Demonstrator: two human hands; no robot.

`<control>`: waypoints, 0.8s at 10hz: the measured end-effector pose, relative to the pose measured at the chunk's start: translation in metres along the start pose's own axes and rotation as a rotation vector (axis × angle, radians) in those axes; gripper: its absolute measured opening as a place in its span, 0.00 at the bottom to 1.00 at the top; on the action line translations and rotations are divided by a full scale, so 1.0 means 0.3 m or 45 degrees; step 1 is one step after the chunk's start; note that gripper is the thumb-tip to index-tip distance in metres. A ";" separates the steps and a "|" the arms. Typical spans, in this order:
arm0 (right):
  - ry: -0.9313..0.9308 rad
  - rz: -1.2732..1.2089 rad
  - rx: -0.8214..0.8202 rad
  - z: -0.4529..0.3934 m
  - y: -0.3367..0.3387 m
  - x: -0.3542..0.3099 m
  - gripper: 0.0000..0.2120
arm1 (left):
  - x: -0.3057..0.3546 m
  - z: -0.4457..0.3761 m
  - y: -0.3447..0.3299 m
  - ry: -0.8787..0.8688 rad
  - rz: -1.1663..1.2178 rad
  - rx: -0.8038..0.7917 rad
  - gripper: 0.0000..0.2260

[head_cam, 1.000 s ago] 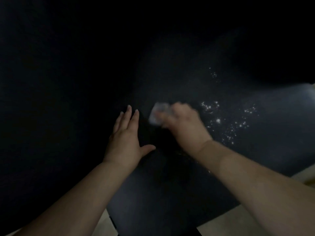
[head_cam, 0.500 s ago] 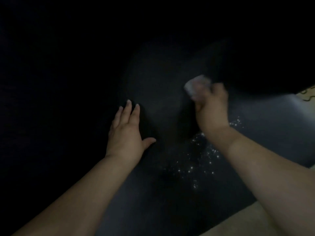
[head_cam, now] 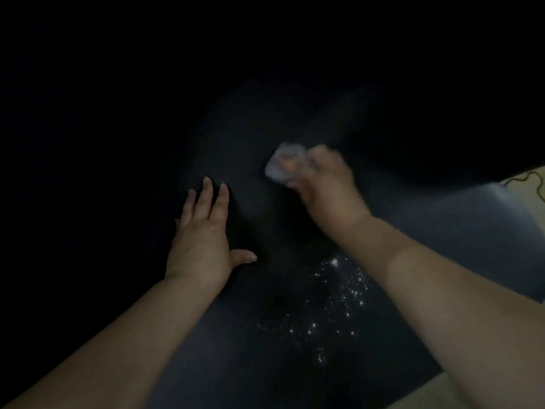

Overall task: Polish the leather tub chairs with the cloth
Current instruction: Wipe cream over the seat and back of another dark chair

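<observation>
Most of your dark chair [head_cam: 442, 231] is lost in shadow; your right hand [head_cam: 327, 187] grips the blurred cloth [head_cam: 281, 166] at its fingertips; your left hand [head_cam: 200, 240] lies flat, fingers straight, left of the cloth.

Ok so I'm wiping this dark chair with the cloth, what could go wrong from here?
1. The shiny droplets sit on the seat near your right forearm, away from the cloth. They could get missed or smeared by the arm.
2. The chair is very dark and dimly lit, so unpolished patches may be hard to spot.
3. Your left hand rests flat on the leather and may leave prints.
</observation>
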State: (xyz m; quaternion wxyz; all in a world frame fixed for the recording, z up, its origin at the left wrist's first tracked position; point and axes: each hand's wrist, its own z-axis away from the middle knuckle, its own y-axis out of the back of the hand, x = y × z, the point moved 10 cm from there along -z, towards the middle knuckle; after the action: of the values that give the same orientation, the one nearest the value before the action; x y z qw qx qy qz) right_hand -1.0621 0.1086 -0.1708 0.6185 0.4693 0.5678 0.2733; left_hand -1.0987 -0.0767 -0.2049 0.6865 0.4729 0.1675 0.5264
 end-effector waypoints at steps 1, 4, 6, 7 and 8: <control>-0.382 0.035 0.185 -0.010 0.088 0.205 0.19 | -0.002 0.000 -0.004 0.001 -0.006 -0.005 0.55; -0.279 0.011 0.109 0.062 0.085 0.174 0.13 | 0.043 0.005 0.028 -0.067 -0.072 -0.044 0.54; -0.183 -0.088 0.025 0.147 0.079 0.049 0.20 | 0.214 -0.039 0.048 -0.307 -0.069 -0.095 0.48; -0.243 0.050 0.037 0.163 0.156 0.210 0.20 | 0.258 -0.061 0.046 -0.345 -0.105 -0.090 0.47; -0.668 0.043 0.231 0.269 0.264 0.463 0.19 | 0.282 -0.066 0.023 -0.363 -0.148 -0.116 0.47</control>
State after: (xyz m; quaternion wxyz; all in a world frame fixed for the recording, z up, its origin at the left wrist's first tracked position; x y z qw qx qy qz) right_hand -0.9406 0.2404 -0.1690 0.6954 0.5868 0.4025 0.1007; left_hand -1.0841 0.0071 -0.1863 0.7533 0.5006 0.0715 0.4206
